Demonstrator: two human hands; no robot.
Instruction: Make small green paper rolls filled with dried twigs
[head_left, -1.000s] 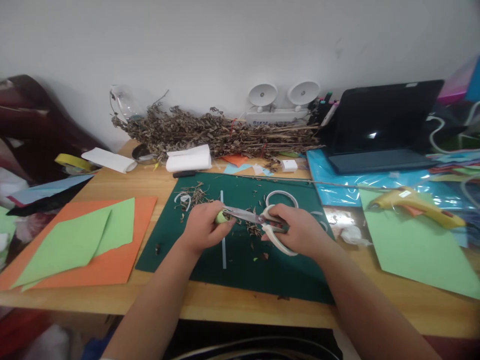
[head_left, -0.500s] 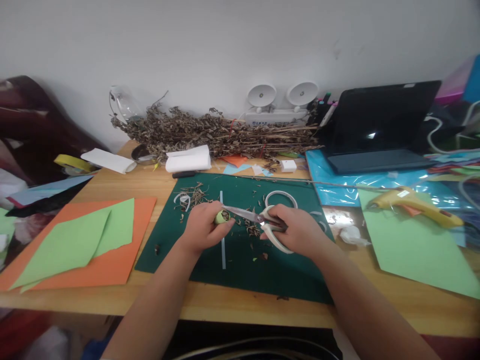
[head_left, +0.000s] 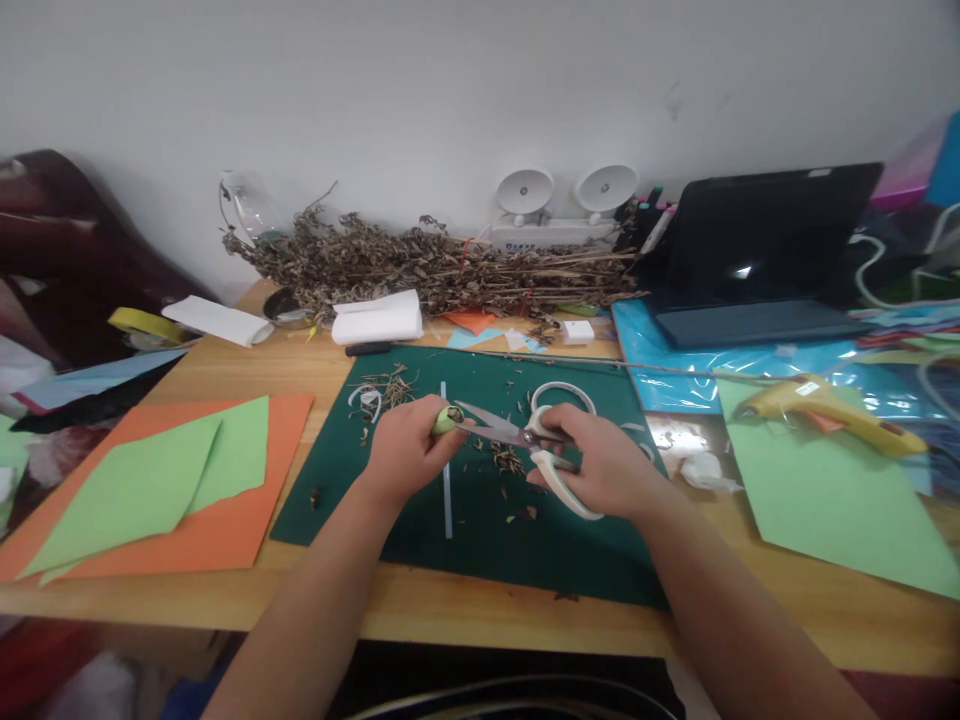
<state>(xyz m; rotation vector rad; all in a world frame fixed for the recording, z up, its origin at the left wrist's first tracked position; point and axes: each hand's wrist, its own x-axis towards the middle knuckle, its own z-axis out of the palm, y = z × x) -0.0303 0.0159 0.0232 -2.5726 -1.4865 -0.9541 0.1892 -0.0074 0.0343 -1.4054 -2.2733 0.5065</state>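
My left hand (head_left: 405, 445) is closed around a small green paper roll (head_left: 444, 421), whose open end shows brown dried plant bits inside. In my right hand (head_left: 611, 465) are white-handled scissors (head_left: 504, 431), with the blades parted and their tips at the end of the roll. Both hands are over a dark green cutting mat (head_left: 540, 560). On the mat lie a thin white strip (head_left: 448, 505), dried stalks (head_left: 396, 388) and scattered leaf crumbs (head_left: 508, 460). Behind the scissors sits a white ring (head_left: 589, 398).
A heap of dried plants (head_left: 420, 260) lies along the wall before a white router (head_left: 551, 235). Orange sheet (head_left: 247, 500) and green paper (head_left: 142, 480) are at left. On the right are a yellow glue gun (head_left: 832, 405), green paper (head_left: 832, 520) and a tablet (head_left: 772, 240).
The scissor blades have opened wider and the handles have shifted slightly right and down. The green paper roll has turned a little in my left hand, its open end facing more to the right.
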